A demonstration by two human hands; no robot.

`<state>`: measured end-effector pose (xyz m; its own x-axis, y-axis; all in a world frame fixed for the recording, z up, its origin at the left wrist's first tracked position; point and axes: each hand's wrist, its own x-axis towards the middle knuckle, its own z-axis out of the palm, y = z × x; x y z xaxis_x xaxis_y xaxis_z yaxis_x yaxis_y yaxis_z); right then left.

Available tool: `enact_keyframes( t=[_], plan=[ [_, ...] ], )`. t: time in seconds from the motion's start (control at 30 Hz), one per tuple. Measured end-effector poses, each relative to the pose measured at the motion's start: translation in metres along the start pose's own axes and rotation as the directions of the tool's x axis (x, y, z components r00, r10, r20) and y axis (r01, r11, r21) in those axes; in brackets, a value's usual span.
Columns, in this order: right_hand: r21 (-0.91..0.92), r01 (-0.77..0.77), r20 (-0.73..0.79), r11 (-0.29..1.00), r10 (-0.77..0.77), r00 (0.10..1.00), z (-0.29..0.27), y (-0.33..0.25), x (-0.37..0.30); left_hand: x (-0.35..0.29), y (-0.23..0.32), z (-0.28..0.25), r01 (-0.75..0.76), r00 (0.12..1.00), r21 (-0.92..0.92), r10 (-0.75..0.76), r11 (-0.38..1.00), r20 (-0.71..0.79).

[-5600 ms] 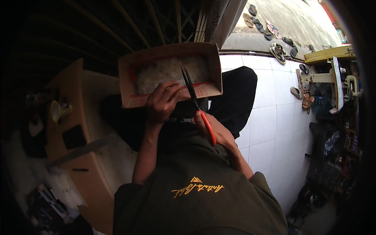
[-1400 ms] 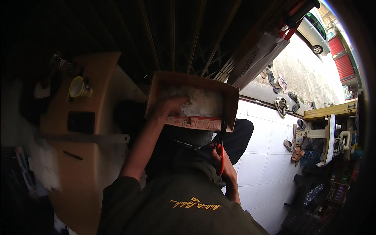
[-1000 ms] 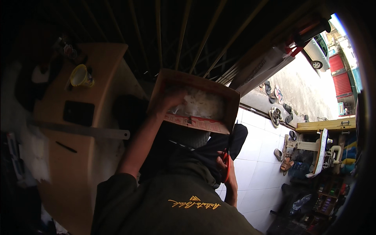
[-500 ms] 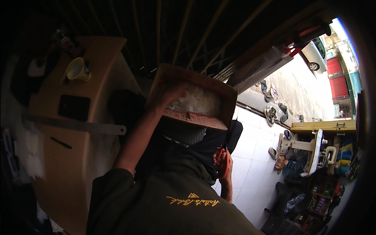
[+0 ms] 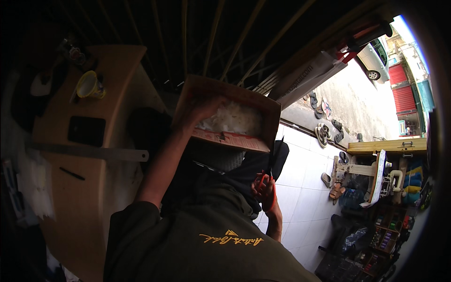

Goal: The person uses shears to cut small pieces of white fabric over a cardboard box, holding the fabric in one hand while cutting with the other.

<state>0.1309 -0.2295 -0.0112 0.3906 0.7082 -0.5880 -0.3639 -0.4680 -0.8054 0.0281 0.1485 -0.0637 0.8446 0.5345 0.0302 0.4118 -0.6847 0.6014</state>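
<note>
My left hand (image 5: 206, 108) reaches over the near-left side of an open cardboard box (image 5: 242, 143) and into it. Its fingers are in deep shadow, so their pose is unclear. Beside them in the box lies a heap of pale, wispy scraps (image 5: 238, 118). Lower right, my right hand (image 5: 263, 186) is closed around red-handled scissors (image 5: 269, 203). Their dark blades point up, away from me, and stay outside the box, near my dark-clothed knee (image 5: 281, 157).
A wooden desk (image 5: 94, 188) on the left bears a metal ruler (image 5: 94, 151), a dark phone-like slab (image 5: 87, 130), a black pen (image 5: 72, 173) and a yellow-white cup (image 5: 89, 86). To the right are shoes (image 5: 323, 135), a sewing machine (image 5: 376, 178) and a rack of thread spools (image 5: 387, 237).
My right hand has turned slightly, and the scissors' red handles have shifted in it. My left hand stays inside the box. The whole view has moved a little.
</note>
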Motion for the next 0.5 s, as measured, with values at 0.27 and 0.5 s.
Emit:
enact_keyframes(
  t=[0.27, 0.5],
  plan=[
    [-0.084, 0.086, -0.068, 0.993, -0.091, 0.994, 0.016, -0.006, 0.007, -0.002, 0.022, -0.019, 0.090, 0.978, -0.012, -0.086, 0.996, 0.188],
    [-0.279, 0.125, -0.051, 0.952, -0.144, 0.988, 0.019, -0.024, 0.004, -0.014, 0.031, -0.015, -0.073, 0.994, -0.144, 0.061, 0.987, -0.085]
  ],
)
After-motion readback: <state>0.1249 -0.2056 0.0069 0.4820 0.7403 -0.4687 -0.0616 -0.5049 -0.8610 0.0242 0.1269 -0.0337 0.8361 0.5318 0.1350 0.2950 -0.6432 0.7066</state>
